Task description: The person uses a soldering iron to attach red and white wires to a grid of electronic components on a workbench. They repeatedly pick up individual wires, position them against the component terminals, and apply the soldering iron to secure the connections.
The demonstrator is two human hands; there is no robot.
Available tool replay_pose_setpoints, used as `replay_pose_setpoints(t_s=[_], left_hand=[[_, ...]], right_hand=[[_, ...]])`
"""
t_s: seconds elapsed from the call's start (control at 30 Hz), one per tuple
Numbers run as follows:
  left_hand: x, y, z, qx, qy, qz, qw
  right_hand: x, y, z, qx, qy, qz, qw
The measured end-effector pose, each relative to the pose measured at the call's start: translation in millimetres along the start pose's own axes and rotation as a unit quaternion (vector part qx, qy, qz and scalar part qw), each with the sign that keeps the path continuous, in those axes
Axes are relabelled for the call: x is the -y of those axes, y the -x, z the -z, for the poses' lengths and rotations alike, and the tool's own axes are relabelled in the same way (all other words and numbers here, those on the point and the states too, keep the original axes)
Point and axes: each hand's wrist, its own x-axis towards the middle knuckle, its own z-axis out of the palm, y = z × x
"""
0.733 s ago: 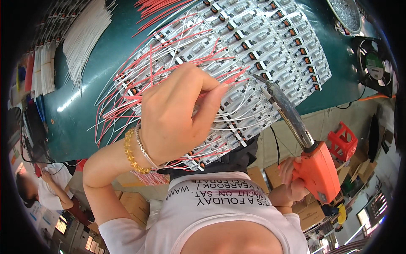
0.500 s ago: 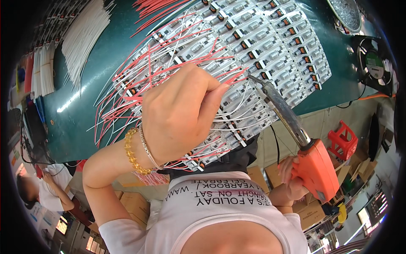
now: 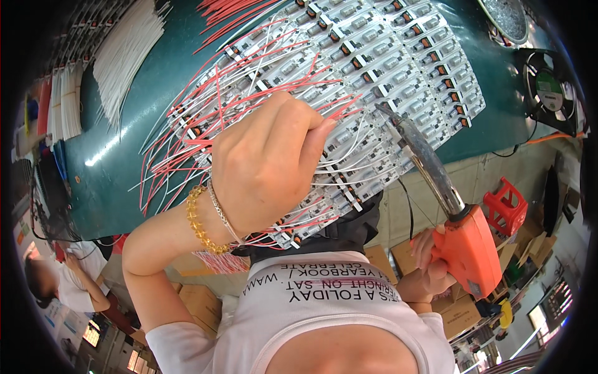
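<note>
My left hand is closed in a pinch over the panel of small boards, with thin red wires sticking out past the thumb and fingertip. Wrapped in my right hand is the orange handle of a soldering gun. Its dark tip points up and left, just right of the red wire ends, and seems apart from them. The white circuit boards lie in rows, each with dark and orange parts. Red and white wires fan out leftward across the near rows, partly hidden under my left hand.
Bundles of white wires and red wires lie on the green table. A round metal dish and a black fan sit at the far right. Below are a red stool and cardboard boxes. Another person sits at left.
The soldering gun's tip has moved slightly right and up, away from the red wire ends. My left hand and the wires have shifted a little left.
</note>
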Motion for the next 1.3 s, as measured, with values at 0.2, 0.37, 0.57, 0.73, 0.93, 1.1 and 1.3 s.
replay_pose_setpoints(t_s=[0.2,0.37,0.57,0.73,0.93,1.1,1.3], left_hand=[[-4.3,-0.7,4.8,-0.003,-0.007,0.025,1.0],[-8.8,-3.1,6.9,0.043,0.066,0.039,0.996],[-12.7,-1.4,5.2,0.073,0.064,0.069,0.993],[-12.2,-2.8,2.6,0.072,0.06,0.053,0.994],[-12.8,-1.9,1.5,0.073,0.057,0.048,0.995],[-12.6,-2.6,0.1,0.079,0.061,0.047,0.994],[-14.3,-1.9,2.3,0.074,0.051,0.057,0.994]], right_hand=[[-1.7,5.2,5.7,-0.012,-0.05,-0.005,0.999],[7.8,1.3,4.3,0.022,-0.035,-0.016,0.999],[-8.0,24.9,12.6,-0.103,0.047,-0.085,0.99],[-9.6,32.4,26.7,-0.052,0.082,-0.122,0.988],[6.4,23.1,8.7,-0.119,0.026,-0.152,0.981],[-2.6,29.1,10.2,-0.125,0.004,-0.109,0.986],[0.1,10.9,9.4,0.007,-0.004,-0.017,1.0]])
